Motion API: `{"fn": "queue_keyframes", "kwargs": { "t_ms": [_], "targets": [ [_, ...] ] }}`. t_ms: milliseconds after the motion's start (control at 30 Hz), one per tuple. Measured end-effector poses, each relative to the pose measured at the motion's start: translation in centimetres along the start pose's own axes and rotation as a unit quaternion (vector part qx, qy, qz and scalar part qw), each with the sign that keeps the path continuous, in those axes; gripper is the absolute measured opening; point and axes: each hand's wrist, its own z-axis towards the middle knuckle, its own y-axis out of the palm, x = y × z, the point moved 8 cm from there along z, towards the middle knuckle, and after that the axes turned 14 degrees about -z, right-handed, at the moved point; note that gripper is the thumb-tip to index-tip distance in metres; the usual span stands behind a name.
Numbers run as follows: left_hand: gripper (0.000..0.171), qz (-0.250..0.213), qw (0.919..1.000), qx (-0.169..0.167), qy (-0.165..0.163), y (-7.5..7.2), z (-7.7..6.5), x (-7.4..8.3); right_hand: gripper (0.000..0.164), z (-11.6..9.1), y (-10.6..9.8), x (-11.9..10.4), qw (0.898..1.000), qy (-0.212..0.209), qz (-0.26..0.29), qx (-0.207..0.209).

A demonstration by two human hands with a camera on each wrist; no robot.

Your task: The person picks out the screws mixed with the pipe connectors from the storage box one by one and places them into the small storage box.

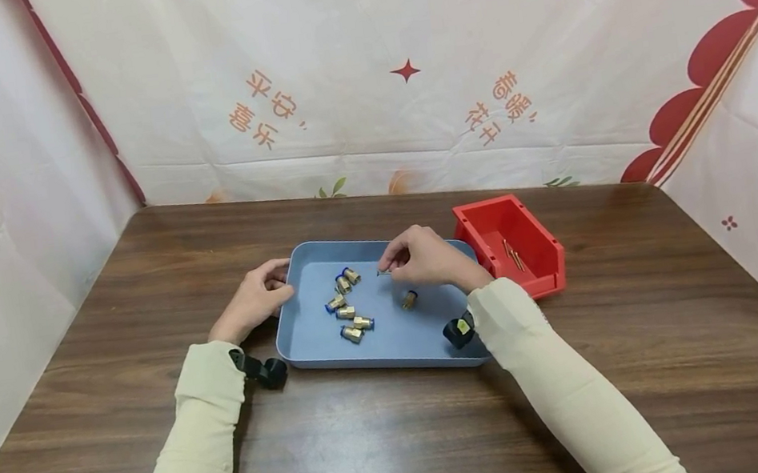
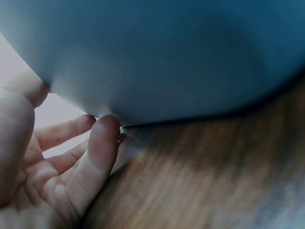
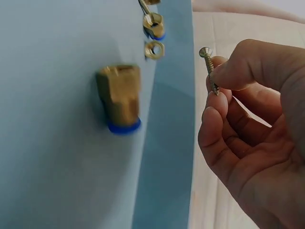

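My right hand (image 1: 422,259) is over the blue tray (image 1: 395,354), pinching a small screw (image 3: 211,69) between thumb and fingertips, its head pointing away from the palm. At the tray's left edge, my left hand (image 1: 253,299) holds the rim; the left wrist view shows its fingertips against the tray's outer side. Several brass fittings with blue collars lie in a loose group left of centre, among them one fitting (image 1: 352,334) at the near end. A single brass fitting (image 1: 410,299) sits apart, just below the right hand.
Beside the tray's right end stands a red bin (image 1: 547,255) with several screws (image 1: 514,256) in it. The right forearm passes in front of the tray's right end. All of this is on a brown wooden table (image 1: 351,450), with a printed cloth (image 1: 353,54) hanging behind.
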Motion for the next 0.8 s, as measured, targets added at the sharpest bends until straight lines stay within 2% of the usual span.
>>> {"fn": "queue_keyframes", "kwargs": {
  "t_ms": [367,800],
  "targets": [
    [0.055,0.002,1.0,0.0,-0.002,-0.1,-0.2,-0.1,0.014,-2.1,-2.9,2.1,0.999,0.038,-0.015,0.024],
    [0.056,-0.004,1.0,-0.003,-0.001,0.2,-0.2,0.2,0.019,-4.7,-5.7,6.4,0.995,0.089,-0.011,0.045]
  ]
}}
